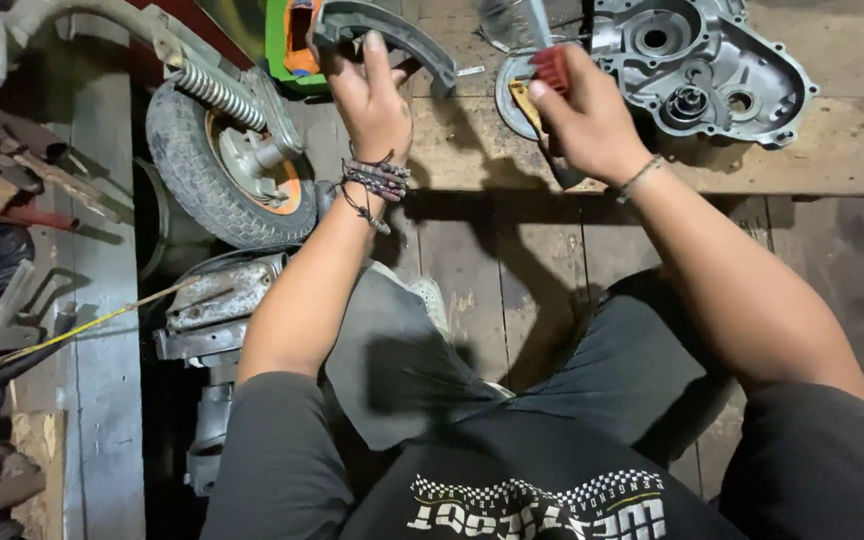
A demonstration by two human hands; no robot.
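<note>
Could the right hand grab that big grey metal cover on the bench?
Probably yes. The metal cover lies right beside the right hand, nothing between, but that hand already holds a red-handled tool.

I note a grey curved brake shoe (392, 35), a red-handled tool (552, 68), a silver-grey engine cover (707, 65), a green-and-orange case (287, 45), a black tyre (187, 170) with an orange hub, dark braided wristbands (377, 180), and a checkered black shirt (537, 495).

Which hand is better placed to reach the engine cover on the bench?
Right. The right hand, gripping a red-handled tool, sits just beside the grey engine cover. The left hand holds a curved brake shoe farther away.
</note>
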